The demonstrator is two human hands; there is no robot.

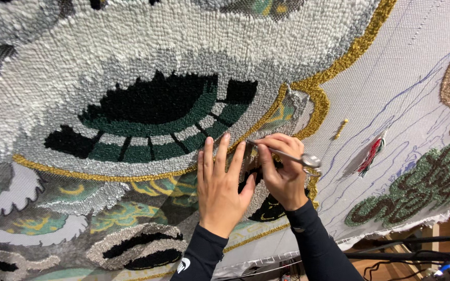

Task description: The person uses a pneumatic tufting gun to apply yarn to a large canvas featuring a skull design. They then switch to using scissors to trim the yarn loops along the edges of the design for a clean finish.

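You are pressing your left hand (220, 190) flat against the tufted rug (147, 67), fingers spread and gripping nothing, just beside the gold yarn outline (316, 101) where grey pile meets the dark green and black patch (154, 117). Your right hand (283, 174) is pinching a slim pair of metal scissors (282, 153), thumb and fingers closed around the shank, with the looped handle end sticking out to the right and the tip lying against the pile just above your left fingertips.

The scissors are looking light, stiff and smooth, so they are likely to twist if held loosely; holding them near the middle, as you are doing, should be giving you steady control of the tip. The rug is hanging stretched on its white backing cloth (391, 78), and the pile is looking soft and springy, likely giving way under your palm. The backing looks thin and easy to nick. A small red and green yarn tuft (372, 152) is dangling well apart to the right.
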